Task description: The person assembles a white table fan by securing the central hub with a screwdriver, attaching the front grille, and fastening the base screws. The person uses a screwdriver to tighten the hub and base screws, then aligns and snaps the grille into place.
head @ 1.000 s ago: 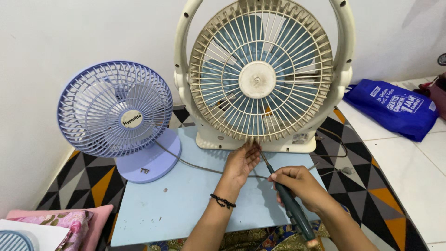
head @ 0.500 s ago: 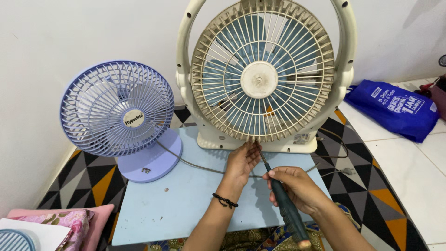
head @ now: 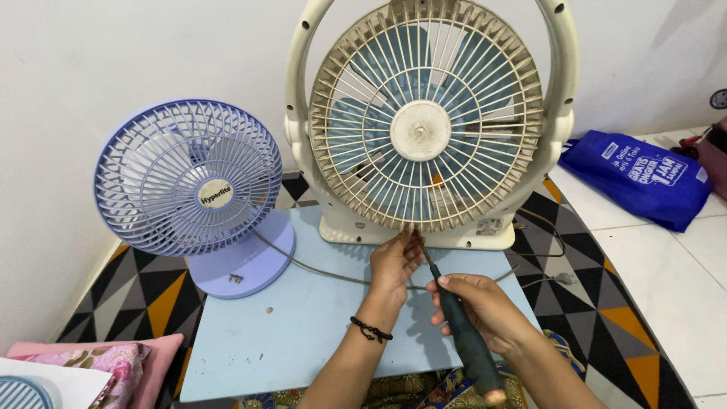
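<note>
A cream fan (head: pixel 425 121) with pale blue blades stands upright on a light blue table (head: pixel 303 326). My left hand (head: pixel 394 265) touches the bottom edge of its front grille with the fingertips pinched there. My right hand (head: pixel 477 307) grips a dark green screwdriver (head: pixel 466 341), whose metal tip points up at the grille's bottom edge beside the left fingers. A black bracelet sits on my left wrist.
A small lilac fan (head: pixel 189 182) stands to the left, with loose screws (head: pixel 236 279) on its base and one on the table. A grey cord (head: pixel 318 269) runs across the table. A blue bag (head: pixel 644 178) lies on white tiles at right; pink fabric (head: pixel 98 360) lies lower left.
My right hand has slid slightly left and up along the screwdriver, and the handle stands a little steeper. My left hand stays at the grille's bottom edge.
</note>
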